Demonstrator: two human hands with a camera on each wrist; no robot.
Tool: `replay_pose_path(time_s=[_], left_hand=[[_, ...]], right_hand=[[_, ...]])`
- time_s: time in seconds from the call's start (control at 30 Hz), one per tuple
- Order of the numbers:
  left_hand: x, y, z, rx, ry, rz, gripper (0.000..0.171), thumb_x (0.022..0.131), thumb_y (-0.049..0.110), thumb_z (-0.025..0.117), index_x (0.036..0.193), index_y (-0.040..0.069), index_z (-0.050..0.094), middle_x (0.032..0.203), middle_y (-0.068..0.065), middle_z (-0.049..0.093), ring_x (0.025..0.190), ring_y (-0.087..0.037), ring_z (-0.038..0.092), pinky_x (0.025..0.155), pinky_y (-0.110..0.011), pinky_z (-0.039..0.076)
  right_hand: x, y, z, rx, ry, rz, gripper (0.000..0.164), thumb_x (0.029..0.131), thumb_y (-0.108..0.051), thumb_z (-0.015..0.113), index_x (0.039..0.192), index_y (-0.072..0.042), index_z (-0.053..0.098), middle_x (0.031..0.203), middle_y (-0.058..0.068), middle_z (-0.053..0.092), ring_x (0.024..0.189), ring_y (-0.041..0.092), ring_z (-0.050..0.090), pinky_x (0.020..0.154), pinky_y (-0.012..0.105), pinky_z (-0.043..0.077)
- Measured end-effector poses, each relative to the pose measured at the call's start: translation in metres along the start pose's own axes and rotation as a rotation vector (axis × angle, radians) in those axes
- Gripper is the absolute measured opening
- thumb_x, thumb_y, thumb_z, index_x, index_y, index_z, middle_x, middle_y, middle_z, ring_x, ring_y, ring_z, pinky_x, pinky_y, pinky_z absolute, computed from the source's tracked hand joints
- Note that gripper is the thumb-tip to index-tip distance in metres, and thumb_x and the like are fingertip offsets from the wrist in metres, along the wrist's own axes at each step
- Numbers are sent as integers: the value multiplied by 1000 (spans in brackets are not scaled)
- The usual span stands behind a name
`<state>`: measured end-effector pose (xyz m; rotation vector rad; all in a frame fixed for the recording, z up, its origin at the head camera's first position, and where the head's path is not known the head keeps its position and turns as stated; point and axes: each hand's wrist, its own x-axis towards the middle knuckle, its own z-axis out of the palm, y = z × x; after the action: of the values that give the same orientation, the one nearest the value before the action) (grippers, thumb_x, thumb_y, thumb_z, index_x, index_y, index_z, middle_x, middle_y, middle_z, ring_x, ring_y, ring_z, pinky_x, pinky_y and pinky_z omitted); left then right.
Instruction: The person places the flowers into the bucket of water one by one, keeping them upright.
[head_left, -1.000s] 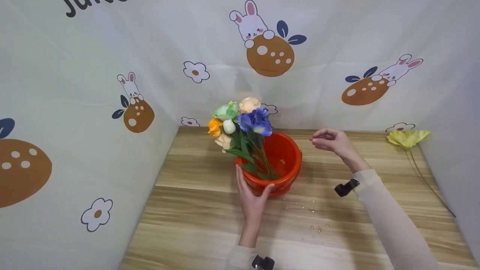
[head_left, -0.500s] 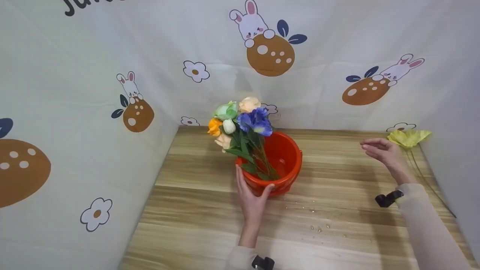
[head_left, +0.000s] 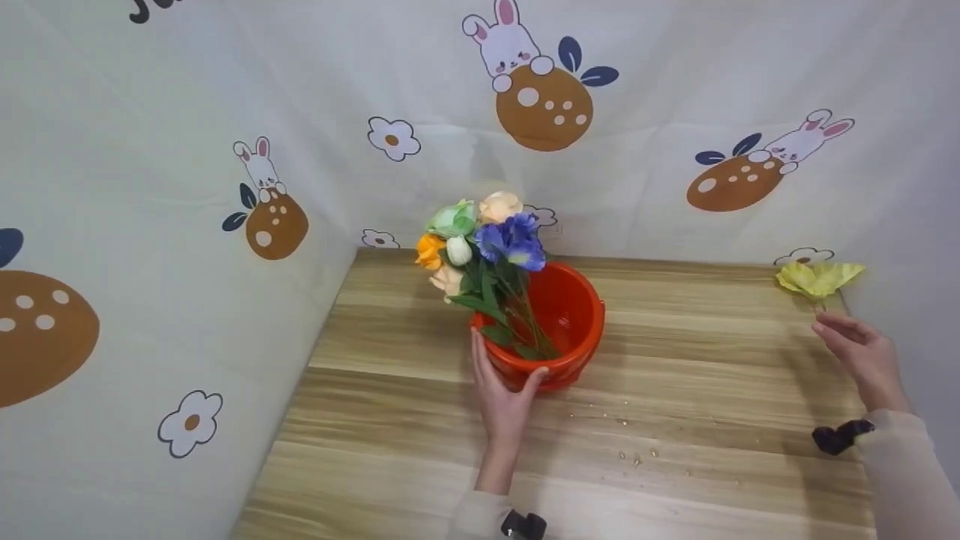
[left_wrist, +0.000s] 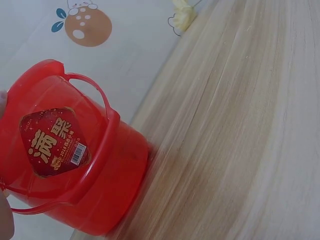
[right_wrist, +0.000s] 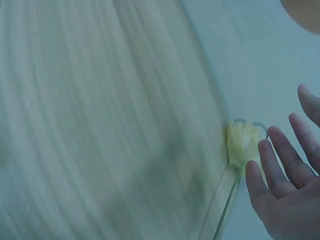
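Observation:
A red plastic bucket (head_left: 564,300) stands on the wooden table with a bunch of artificial flowers (head_left: 495,247) leaning over its left rim. The blooms are green, peach, orange, white and blue-purple. My left hand (head_left: 504,401) holds the bucket at its near left side, thumb at the front and fingers along the side. At the far right lies a yellow artificial flower (head_left: 819,280), its long stem partly hidden by my right hand (head_left: 862,360). That hand hovers by the stem; in the right wrist view its fingers are spread, apart from the yellow bloom (right_wrist: 243,146).
Small shiny bits (head_left: 637,459) are scattered on the table (head_left: 390,442) in front of the bucket. Printed cloth (head_left: 637,172) with rabbits hangs behind and along both sides. The bucket's handle (left_wrist: 102,150) hangs down its side.
My right hand has moved from beside the bucket rightward and nearer, over to the yellow flower's stem. My left hand and the bucket have stayed in place.

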<state>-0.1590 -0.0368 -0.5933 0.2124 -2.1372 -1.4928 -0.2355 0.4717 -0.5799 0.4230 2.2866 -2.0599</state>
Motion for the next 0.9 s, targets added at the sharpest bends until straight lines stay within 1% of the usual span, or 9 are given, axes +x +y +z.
replay_pose_path(time_s=[0.1, 0.17, 0.3, 0.47, 0.57, 0.67, 0.73, 0.8, 0.9], left_hand=[[0, -1, 0, 9, 6, 16, 116, 72, 45, 87, 159, 10, 19, 167, -4, 20, 153, -26, 24, 122, -48, 30], [0, -1, 0, 14, 9, 24, 116, 72, 44, 87, 159, 9, 19, 167, -5, 21, 153, -26, 25, 122, -49, 30], [1, -1, 0, 14, 8, 20, 116, 72, 44, 87, 160, 10, 18, 167, -4, 21, 153, -27, 25, 122, -50, 30], [1, 0, -1, 17, -1, 2, 117, 72, 47, 86, 160, 13, 17, 168, -3, 20, 153, -26, 25, 121, -50, 31], [1, 1, -1, 26, -9, -3, 117, 73, 49, 85, 161, 16, 15, 168, -1, 19, 153, -25, 24, 121, -50, 32], [1, 2, -1, 26, -14, 1, 117, 73, 50, 85, 161, 17, 15, 168, 0, 19, 153, -25, 24, 121, -51, 31], [1, 2, 0, 29, -13, 7, 117, 73, 51, 84, 161, 17, 15, 168, 0, 19, 153, -25, 24, 121, -51, 31], [1, 1, 0, 30, -8, 14, 118, 73, 50, 85, 161, 16, 15, 168, -1, 19, 153, -25, 24, 121, -51, 31], [1, 0, 0, 33, 1, 19, 118, 72, 49, 85, 161, 15, 16, 168, 0, 19, 153, -24, 24, 122, -49, 31]], right_hand=[[-2, 10, -12, 51, 8, 5, 26, 93, -21, 71, 118, -24, 66, 92, -31, 70, 83, -14, 63, 71, 3, 49], [-2, 15, -17, 25, 27, 9, 28, 92, -22, 72, 119, -25, 65, 93, -32, 68, 83, -15, 62, 72, 2, 47], [0, 25, -25, -122, 81, 48, 43, 91, -33, 73, 132, -29, 58, 94, -40, 58, 87, -21, 50, 72, 1, 40], [2, 37, -31, -231, 93, 56, 66, 94, -37, 68, 151, -22, 40, 104, -38, 50, 94, -20, 44, 79, 0, 37], [4, 41, -33, -287, 84, 60, 77, 96, -41, 63, 158, -15, 25, 137, -21, 53, 117, -13, 45, 91, 0, 37], [7, 44, -32, -310, 57, 81, 85, 98, -44, 58, 160, -10, 11, 166, 4, 25, 147, 4, 30, 110, 6, 31], [7, 45, -32, -327, 26, 88, 88, 99, -44, 56, 160, -6, 4, 168, 14, 6, 154, 12, 17, 117, 11, 26], [8, 46, -31, -340, 0, 90, 89, 100, -42, 56, 159, -3, 1, 168, 13, 10, 153, 11, 21, 115, 10, 28], [8, 47, -30, -360, -24, 54, 90, 99, -37, 60, 156, 6, 6, 146, -14, 52, 129, -11, 43, 98, 2, 38]])
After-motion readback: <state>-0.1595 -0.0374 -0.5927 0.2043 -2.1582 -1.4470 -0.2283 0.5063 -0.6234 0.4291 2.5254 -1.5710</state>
